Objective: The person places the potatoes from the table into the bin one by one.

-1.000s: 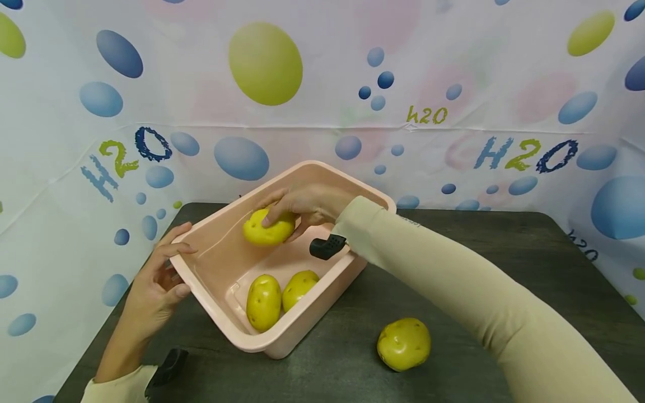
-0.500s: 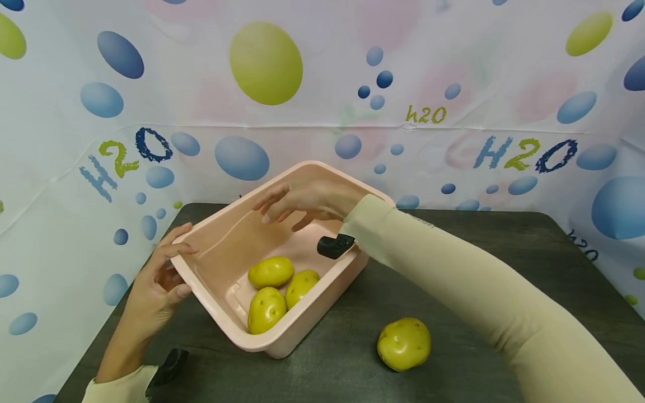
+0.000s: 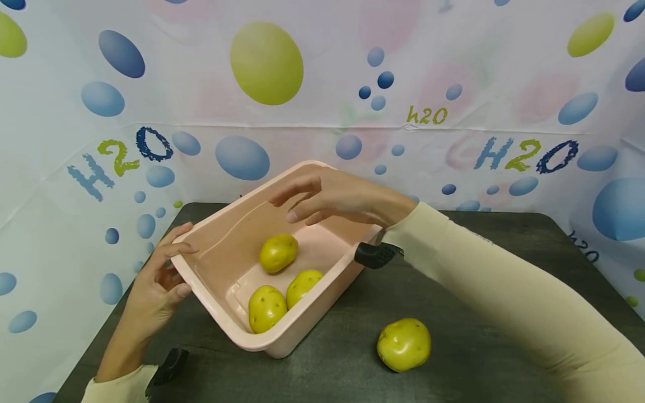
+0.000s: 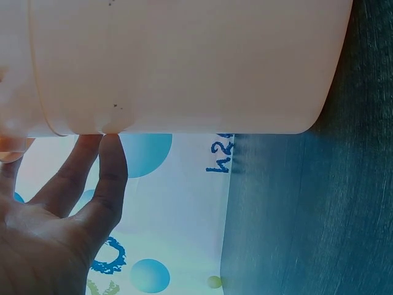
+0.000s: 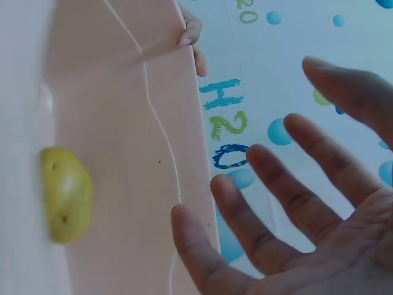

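A pink plastic tub stands tilted on the table, with three yellow potatoes inside. One potato lies by itself toward the tub's middle; two more, a left potato and a right potato, sit side by side at its near end. My left hand grips the tub's left corner by the rim, fingers over the edge. Over the tub hovers my right hand, holding nothing, its fingers spread and relaxed, as the right wrist view shows too. A further potato rests on the table right of the tub.
The dark wooden table reaches back to a white curtain printed with coloured ovals and letters. A black wrist device on the right sleeve is close to the tub's right rim.
My right hand let go of a potato inside the tub, then moved up and to the right. That potato rolled among the others and now lies apart. My left hand kept its grip.
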### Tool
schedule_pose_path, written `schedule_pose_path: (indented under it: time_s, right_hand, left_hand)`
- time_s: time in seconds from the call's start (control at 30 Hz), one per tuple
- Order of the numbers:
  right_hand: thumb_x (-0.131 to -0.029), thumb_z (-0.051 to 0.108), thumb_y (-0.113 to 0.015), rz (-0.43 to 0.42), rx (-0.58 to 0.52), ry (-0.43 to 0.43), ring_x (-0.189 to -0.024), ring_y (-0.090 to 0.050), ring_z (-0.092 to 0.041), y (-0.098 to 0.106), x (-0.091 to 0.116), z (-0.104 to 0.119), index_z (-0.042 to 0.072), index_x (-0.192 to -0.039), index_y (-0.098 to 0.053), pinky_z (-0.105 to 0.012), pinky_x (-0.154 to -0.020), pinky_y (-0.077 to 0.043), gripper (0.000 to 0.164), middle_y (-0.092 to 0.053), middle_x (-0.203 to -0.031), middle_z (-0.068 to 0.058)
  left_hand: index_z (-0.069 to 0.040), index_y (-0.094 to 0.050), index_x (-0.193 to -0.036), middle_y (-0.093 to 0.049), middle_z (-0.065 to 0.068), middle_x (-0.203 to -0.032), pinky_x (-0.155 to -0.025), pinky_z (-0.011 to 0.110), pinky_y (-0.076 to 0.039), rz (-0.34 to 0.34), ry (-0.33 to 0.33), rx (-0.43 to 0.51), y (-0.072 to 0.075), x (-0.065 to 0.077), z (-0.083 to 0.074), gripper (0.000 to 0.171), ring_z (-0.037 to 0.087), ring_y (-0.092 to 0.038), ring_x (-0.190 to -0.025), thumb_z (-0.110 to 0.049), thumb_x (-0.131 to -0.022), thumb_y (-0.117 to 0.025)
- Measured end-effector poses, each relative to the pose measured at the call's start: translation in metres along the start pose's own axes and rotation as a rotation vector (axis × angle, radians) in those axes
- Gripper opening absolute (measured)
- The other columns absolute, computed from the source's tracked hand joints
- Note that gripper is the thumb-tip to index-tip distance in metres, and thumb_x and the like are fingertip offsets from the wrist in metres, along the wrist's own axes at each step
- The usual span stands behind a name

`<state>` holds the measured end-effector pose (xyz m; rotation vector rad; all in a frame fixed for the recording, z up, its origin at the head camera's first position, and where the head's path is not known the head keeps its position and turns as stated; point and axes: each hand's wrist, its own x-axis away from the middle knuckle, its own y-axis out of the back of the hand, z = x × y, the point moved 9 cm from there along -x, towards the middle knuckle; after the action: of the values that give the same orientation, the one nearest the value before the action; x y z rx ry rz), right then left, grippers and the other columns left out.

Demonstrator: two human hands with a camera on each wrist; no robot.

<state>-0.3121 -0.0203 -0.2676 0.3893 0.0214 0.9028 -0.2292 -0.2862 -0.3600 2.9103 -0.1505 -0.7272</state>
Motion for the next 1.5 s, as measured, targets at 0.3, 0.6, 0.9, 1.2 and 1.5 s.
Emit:
schedule_pose_path:
  time_s: [0.3,0.6,0.9,1.2,1.5]
  right_hand:
    - [-0.095,0.019,-0.076,-0.034,0.126,0.136,-0.138,-0.056,-0.02,0.01,0.054,0.002,0.021,-0.144,-0.064,-0.048,-0.11,-0.052,0.051,-0.061,-0.148,0.003]
    - [-0.095,0.005,-0.075,-0.043,0.077,0.26,-0.13,-0.06,-0.024,0.014,0.11,-0.009,0.007,-0.143,-0.063,-0.043,-0.099,-0.061,0.05,-0.064,-0.145,-0.005]
    - [-0.091,-0.014,-0.068,-0.033,0.003,0.395,-0.128,-0.06,-0.026,0.011,0.151,-0.032,-0.004,-0.141,-0.059,-0.039,-0.1,-0.06,0.053,-0.062,-0.144,-0.007]
    - [-0.091,-0.016,-0.066,-0.03,-0.063,0.446,-0.135,-0.059,-0.022,0.0,0.171,-0.076,-0.009,-0.143,-0.053,-0.041,-0.107,-0.057,0.054,-0.058,-0.148,-0.01]
    - [-0.094,-0.013,-0.065,-0.078,-0.117,0.353,-0.139,-0.056,-0.015,-0.012,0.184,-0.134,-0.006,-0.149,-0.05,-0.035,-0.109,-0.055,0.057,-0.056,-0.152,-0.004]
  left_hand:
    - [0.011,-0.051,-0.133,-0.027,0.011,-0.169,-0.095,0.017,-0.057,0.011,-0.019,-0.016,-0.001,0.0,-0.002,0.054,0.013,-0.048,-0.136,-0.009,-0.092,-0.08]
    - [0.01,-0.052,-0.133,-0.028,0.01,-0.169,-0.095,0.016,-0.057,0.011,-0.022,-0.025,-0.004,0.0,0.0,0.053,0.012,-0.048,-0.136,-0.009,-0.092,-0.08]
    - [0.011,-0.052,-0.132,-0.029,0.01,-0.168,-0.095,0.017,-0.057,-0.002,-0.019,-0.017,-0.003,-0.001,-0.002,0.055,0.013,-0.049,-0.136,-0.012,-0.091,-0.082]
    - [0.007,-0.054,-0.133,-0.029,0.008,-0.169,-0.093,0.018,-0.058,-0.002,-0.001,-0.025,-0.004,0.001,-0.003,0.052,0.012,-0.049,-0.135,-0.01,-0.091,-0.081]
    - [0.009,-0.053,-0.131,-0.029,0.009,-0.168,-0.094,0.018,-0.058,0.004,-0.017,-0.023,-0.002,0.001,-0.003,0.054,0.012,-0.051,-0.134,-0.014,-0.092,-0.082]
